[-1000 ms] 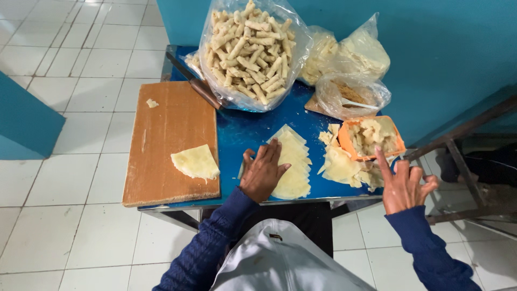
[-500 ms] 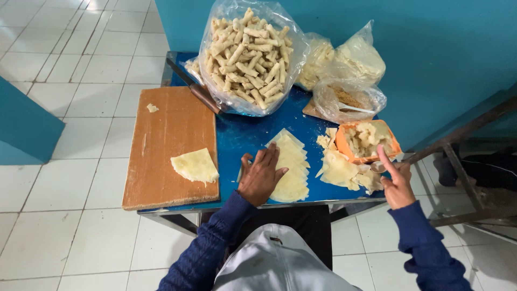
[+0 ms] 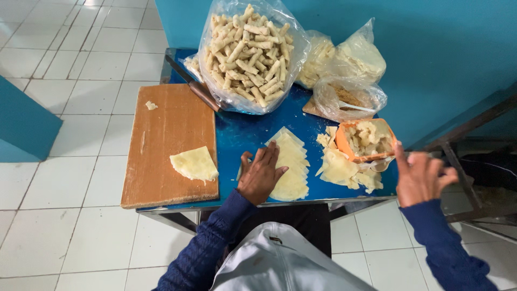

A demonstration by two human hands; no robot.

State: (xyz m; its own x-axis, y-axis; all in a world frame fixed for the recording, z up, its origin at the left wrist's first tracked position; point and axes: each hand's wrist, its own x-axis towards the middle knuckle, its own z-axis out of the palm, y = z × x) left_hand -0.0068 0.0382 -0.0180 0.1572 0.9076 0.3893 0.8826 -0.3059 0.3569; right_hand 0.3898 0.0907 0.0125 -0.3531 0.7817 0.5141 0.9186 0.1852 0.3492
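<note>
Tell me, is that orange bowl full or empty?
Full: the orange bowl is heaped with pale filling up to its rim.

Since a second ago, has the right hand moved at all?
Yes. The right hand has drawn back from the orange bowl of filling, toward the blue table's right edge, its fingers curled in.

Table [image 3: 253, 134]: glossy deep blue top, bare grey metal edge.
Cutting board [image 3: 172, 140], left edge of the table: warm orange-brown wood, paler scuffs.
Wrapper piece [image 3: 195, 164] on the board: pale yellow.
Wrapper stack [image 3: 293, 164], near the front edge: cream-yellow, plain.
Bowl [image 3: 344, 146], right edge: orange, with off-white filling.
Large bag [image 3: 250, 51], back edge: clear plastic, holding beige-tan rolls.
Knife handle [image 3: 204, 96]: dark brown.
Sleeves [image 3: 212, 242]: navy blue knit.
Wall [image 3: 431, 48]: teal.
Floor [image 3: 70, 64]: white tiles, grey grout grid.
</note>
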